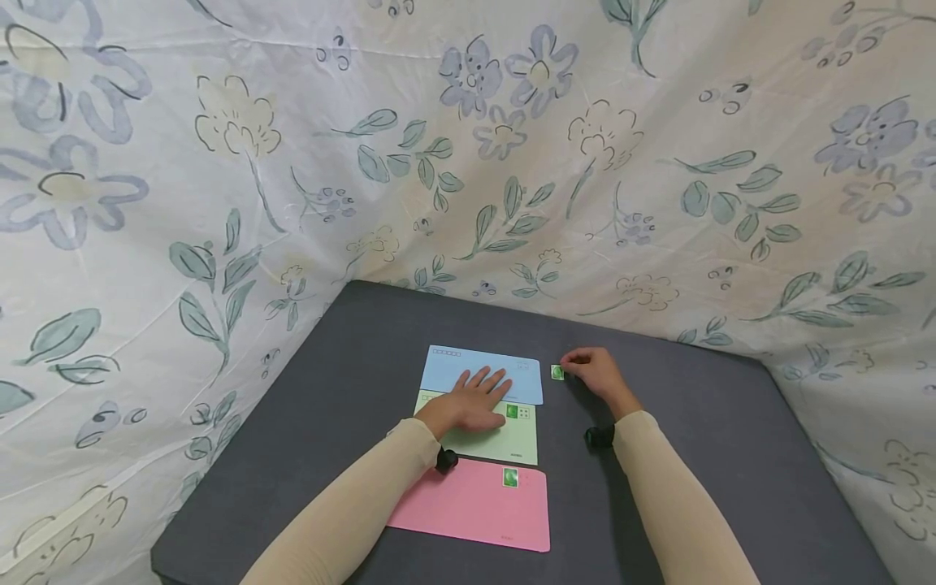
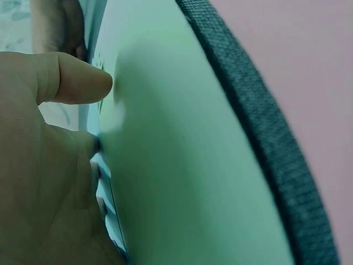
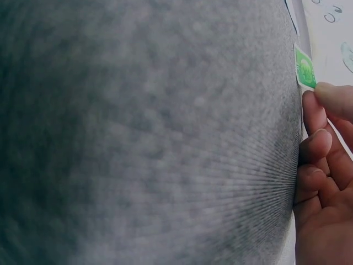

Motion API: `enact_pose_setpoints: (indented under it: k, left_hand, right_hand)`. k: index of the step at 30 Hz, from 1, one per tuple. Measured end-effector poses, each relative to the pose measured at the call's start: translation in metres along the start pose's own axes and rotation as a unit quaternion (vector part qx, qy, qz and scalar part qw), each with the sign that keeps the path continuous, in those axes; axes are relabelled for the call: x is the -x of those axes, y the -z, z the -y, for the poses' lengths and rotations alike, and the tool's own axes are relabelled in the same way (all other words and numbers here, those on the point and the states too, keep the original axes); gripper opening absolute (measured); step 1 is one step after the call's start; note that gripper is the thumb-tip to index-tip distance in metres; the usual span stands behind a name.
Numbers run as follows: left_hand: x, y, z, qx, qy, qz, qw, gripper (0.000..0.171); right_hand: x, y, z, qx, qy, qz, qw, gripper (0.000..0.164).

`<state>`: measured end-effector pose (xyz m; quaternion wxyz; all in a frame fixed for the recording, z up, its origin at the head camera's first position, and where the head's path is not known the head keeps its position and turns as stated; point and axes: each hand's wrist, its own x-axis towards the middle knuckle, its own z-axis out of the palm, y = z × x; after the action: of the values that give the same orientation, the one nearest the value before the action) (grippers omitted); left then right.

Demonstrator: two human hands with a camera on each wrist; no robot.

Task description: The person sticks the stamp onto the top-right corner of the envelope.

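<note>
My right hand (image 1: 598, 375) pinches a small green stamp (image 1: 557, 372) with a white edge between thumb and fingertips. In the right wrist view the stamp (image 3: 305, 68) juts out from the thumb tip. It is just right of the blue envelope (image 1: 523, 370). With fingers spread, my left hand (image 1: 474, 406) rests across the blue envelope and the green envelope (image 1: 519, 447) below it. A green stamp (image 1: 512, 412) sits at the green envelope's upper right, by the left thumb. The pink envelope (image 1: 475, 500) lies nearest me, with its own stamp (image 1: 510, 477).
The envelopes lie in a column on a dark grey table (image 1: 380, 325). A flowered cloth (image 1: 468, 162) hangs behind the table and along its sides. Dark bands with small devices circle both wrists. The left forearm covers part of the pink envelope.
</note>
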<state>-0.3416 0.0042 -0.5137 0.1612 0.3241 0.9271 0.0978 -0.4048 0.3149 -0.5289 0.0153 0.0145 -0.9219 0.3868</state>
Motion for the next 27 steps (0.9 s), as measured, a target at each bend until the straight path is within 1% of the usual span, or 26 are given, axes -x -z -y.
enact_pose_setpoints:
  k: [3, 4, 11, 17, 18, 21, 27]
  left_hand:
    - [-0.002, -0.002, 0.001, -0.001, 0.0, -0.002, 1.0, 0.078]
    - [-0.002, -0.002, 0.001, -0.002, 0.0, 0.002, 1.0, 0.078]
    - [-0.011, -0.01, 0.008, 0.015, 0.002, 0.004, 0.9999, 0.08]
    - [-0.015, -0.012, 0.009, 0.014, 0.005, 0.005, 0.9999, 0.08]
    - [-0.017, -0.014, 0.01, 0.013, 0.004, 0.006, 0.9999, 0.081]
    - [-0.021, -0.019, 0.014, 0.015, 0.003, 0.007, 0.9999, 0.082]
    - [-0.026, -0.023, 0.017, 0.008, 0.003, 0.008, 0.9999, 0.082]
  right_hand:
    - [0.0, 0.0, 0.001, -0.001, 0.0, -0.001, 1.0, 0.014]
    - [0.0, 0.0, 0.002, -0.002, 0.0, -0.001, 1.0, 0.014]
    - [0.002, 0.003, 0.004, -0.009, 0.005, 0.008, 1.0, 0.016]
    - [0.0, 0.005, 0.005, -0.028, -0.015, 0.006, 0.999, 0.016]
    - [0.0, 0.005, 0.005, -0.031, -0.019, 0.005, 0.999, 0.016]
    - [-0.001, 0.006, 0.004, -0.036, -0.021, 0.007, 0.999, 0.016]
    - [-0.001, 0.003, 0.003, -0.049, -0.025, 0.0, 0.998, 0.016]
